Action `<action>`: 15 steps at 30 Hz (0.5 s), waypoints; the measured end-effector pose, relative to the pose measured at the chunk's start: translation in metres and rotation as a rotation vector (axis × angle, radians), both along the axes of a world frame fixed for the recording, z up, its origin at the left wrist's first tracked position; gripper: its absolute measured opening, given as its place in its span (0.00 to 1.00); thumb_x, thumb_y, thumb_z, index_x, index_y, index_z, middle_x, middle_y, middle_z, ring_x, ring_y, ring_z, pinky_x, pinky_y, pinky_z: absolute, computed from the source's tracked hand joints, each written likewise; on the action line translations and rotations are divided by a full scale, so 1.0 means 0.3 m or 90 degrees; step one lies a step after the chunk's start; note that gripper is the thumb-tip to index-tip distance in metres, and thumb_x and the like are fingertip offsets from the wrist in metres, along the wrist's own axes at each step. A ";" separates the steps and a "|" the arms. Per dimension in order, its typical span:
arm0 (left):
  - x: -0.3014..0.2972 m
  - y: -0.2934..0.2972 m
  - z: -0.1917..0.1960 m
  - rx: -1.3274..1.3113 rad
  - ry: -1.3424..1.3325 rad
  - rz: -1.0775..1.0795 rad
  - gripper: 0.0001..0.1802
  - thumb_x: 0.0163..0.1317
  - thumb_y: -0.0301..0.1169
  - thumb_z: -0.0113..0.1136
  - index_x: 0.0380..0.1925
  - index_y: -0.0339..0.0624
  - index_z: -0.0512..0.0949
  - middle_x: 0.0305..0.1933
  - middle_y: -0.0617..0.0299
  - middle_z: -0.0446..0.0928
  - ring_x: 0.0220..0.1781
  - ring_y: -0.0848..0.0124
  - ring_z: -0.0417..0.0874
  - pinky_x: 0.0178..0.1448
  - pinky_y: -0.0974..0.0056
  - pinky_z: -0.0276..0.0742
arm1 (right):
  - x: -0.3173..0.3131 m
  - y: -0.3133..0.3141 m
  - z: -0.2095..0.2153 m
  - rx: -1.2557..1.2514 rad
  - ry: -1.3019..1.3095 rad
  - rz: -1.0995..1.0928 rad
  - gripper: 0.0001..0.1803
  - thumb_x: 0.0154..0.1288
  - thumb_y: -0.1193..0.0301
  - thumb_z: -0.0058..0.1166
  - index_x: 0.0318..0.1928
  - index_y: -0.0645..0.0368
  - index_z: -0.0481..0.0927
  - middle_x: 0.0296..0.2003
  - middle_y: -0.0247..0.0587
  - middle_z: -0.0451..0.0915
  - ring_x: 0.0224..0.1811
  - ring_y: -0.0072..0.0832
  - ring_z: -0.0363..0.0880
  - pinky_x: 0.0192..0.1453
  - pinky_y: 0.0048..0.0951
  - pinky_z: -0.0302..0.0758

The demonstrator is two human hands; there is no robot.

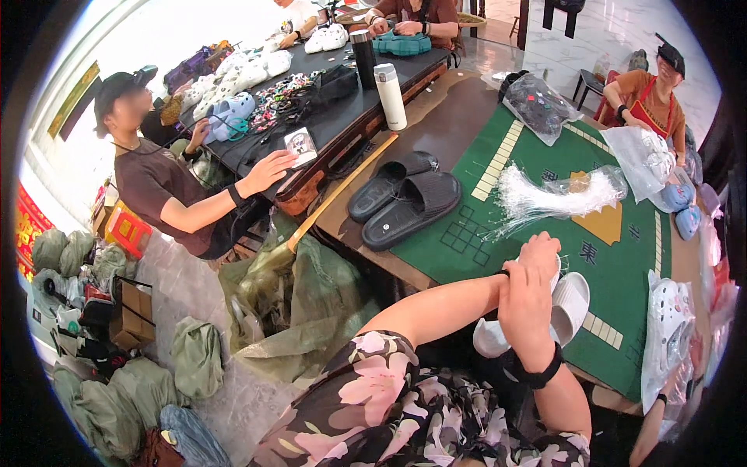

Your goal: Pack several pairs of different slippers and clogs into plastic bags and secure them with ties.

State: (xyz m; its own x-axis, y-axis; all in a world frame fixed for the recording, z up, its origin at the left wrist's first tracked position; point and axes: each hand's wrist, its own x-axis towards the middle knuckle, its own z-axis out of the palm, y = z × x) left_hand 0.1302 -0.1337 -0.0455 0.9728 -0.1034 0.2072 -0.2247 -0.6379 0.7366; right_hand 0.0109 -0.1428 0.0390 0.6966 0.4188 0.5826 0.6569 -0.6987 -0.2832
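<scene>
My left hand reaches over the mat's near edge, back up and fingers curled down; what lies under them is hidden. A white slipper edge shows just beside it. My right hand, with a black wristband, lies across my left wrist, its fingers stretched along it. A white slipper rests on the green mat right of my hands. Another white slipper is partly hidden behind my right forearm. Ahead lies a bundle of thin white plastic strands. Two black slides sit at the mat's left side.
Bagged white clogs lie at the right edge, and a bagged dark item at the far edge. A white bottle stands on the black table. Several people work around. A green mesh sack is on the left floor.
</scene>
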 end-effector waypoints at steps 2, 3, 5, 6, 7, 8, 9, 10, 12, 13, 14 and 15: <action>-0.002 -0.002 0.017 0.014 -0.009 -0.019 0.14 0.53 0.20 0.55 0.39 0.44 0.81 0.47 0.54 0.75 0.53 0.52 0.75 0.53 0.49 0.74 | 0.014 0.000 0.003 -0.011 0.019 -0.040 0.13 0.53 0.78 0.54 0.42 0.63 0.76 0.38 0.48 0.75 0.46 0.46 0.73 0.52 0.43 0.70; -0.017 -0.010 0.026 0.030 -0.040 -0.022 0.14 0.52 0.20 0.55 0.39 0.44 0.81 0.46 0.55 0.75 0.52 0.52 0.75 0.53 0.49 0.74 | 0.009 0.000 0.002 -0.013 0.019 -0.042 0.13 0.53 0.78 0.54 0.42 0.63 0.76 0.38 0.48 0.75 0.46 0.46 0.73 0.52 0.43 0.70; -0.031 -0.015 0.036 0.045 -0.070 -0.025 0.13 0.52 0.20 0.55 0.38 0.45 0.80 0.45 0.55 0.74 0.51 0.53 0.75 0.52 0.49 0.74 | -0.018 0.022 0.018 -0.013 0.032 -0.001 0.13 0.54 0.80 0.51 0.42 0.62 0.76 0.38 0.48 0.75 0.46 0.45 0.73 0.53 0.43 0.69; -0.028 -0.018 0.037 0.052 -0.061 -0.007 0.14 0.52 0.21 0.55 0.39 0.45 0.80 0.46 0.55 0.74 0.52 0.53 0.75 0.52 0.49 0.74 | -0.027 0.033 0.023 -0.014 0.033 0.000 0.13 0.54 0.80 0.51 0.42 0.62 0.76 0.38 0.48 0.75 0.46 0.45 0.73 0.53 0.43 0.69; -0.025 -0.020 0.036 0.059 -0.052 0.011 0.14 0.52 0.21 0.55 0.39 0.46 0.80 0.46 0.55 0.74 0.52 0.54 0.75 0.51 0.49 0.74 | -0.036 0.043 0.028 -0.025 0.032 -0.004 0.13 0.54 0.79 0.51 0.42 0.62 0.76 0.38 0.47 0.75 0.47 0.45 0.73 0.53 0.43 0.69; -0.025 -0.020 0.032 0.058 -0.050 0.011 0.14 0.52 0.21 0.55 0.39 0.46 0.80 0.46 0.55 0.74 0.52 0.54 0.75 0.51 0.49 0.74 | -0.040 0.045 0.030 -0.036 0.031 -0.009 0.13 0.54 0.79 0.51 0.42 0.62 0.76 0.38 0.47 0.75 0.47 0.44 0.73 0.53 0.43 0.68; -0.025 -0.015 0.027 0.058 -0.037 0.014 0.14 0.52 0.22 0.55 0.39 0.46 0.80 0.46 0.55 0.74 0.52 0.53 0.75 0.51 0.49 0.74 | -0.041 0.042 0.030 -0.037 0.031 -0.009 0.13 0.54 0.79 0.51 0.42 0.62 0.76 0.38 0.47 0.75 0.47 0.44 0.73 0.53 0.43 0.68; -0.023 -0.011 0.022 0.058 -0.024 0.018 0.14 0.51 0.22 0.56 0.39 0.46 0.80 0.47 0.55 0.74 0.52 0.53 0.75 0.51 0.49 0.74 | -0.041 0.037 0.029 -0.018 0.035 -0.001 0.13 0.54 0.78 0.51 0.42 0.61 0.76 0.38 0.47 0.75 0.46 0.44 0.73 0.53 0.44 0.67; -0.007 0.002 0.016 0.065 -0.020 0.035 0.14 0.51 0.22 0.56 0.39 0.46 0.80 0.47 0.55 0.74 0.52 0.53 0.75 0.52 0.49 0.74 | -0.038 0.029 0.025 0.000 0.041 0.007 0.13 0.54 0.77 0.51 0.42 0.61 0.76 0.38 0.46 0.75 0.46 0.43 0.73 0.53 0.44 0.67; 0.000 0.008 0.013 0.073 -0.016 0.054 0.14 0.51 0.23 0.56 0.39 0.46 0.80 0.47 0.55 0.74 0.53 0.53 0.75 0.52 0.49 0.73 | -0.033 0.028 0.024 -0.014 0.026 -0.025 0.12 0.54 0.77 0.50 0.42 0.61 0.75 0.38 0.46 0.75 0.46 0.43 0.73 0.54 0.44 0.67; 0.004 0.014 0.009 0.073 -0.015 0.055 0.14 0.51 0.23 0.56 0.39 0.46 0.80 0.47 0.55 0.74 0.53 0.53 0.75 0.52 0.49 0.73 | -0.032 0.031 0.021 -0.028 0.011 -0.055 0.12 0.54 0.78 0.50 0.41 0.61 0.75 0.38 0.46 0.75 0.46 0.44 0.73 0.54 0.44 0.67; 0.009 0.016 0.013 0.096 -0.016 0.052 0.15 0.50 0.23 0.57 0.39 0.46 0.80 0.47 0.55 0.74 0.53 0.53 0.74 0.53 0.49 0.73 | -0.034 0.033 0.015 -0.028 0.012 -0.056 0.12 0.54 0.78 0.50 0.41 0.61 0.75 0.38 0.46 0.75 0.46 0.44 0.73 0.54 0.44 0.67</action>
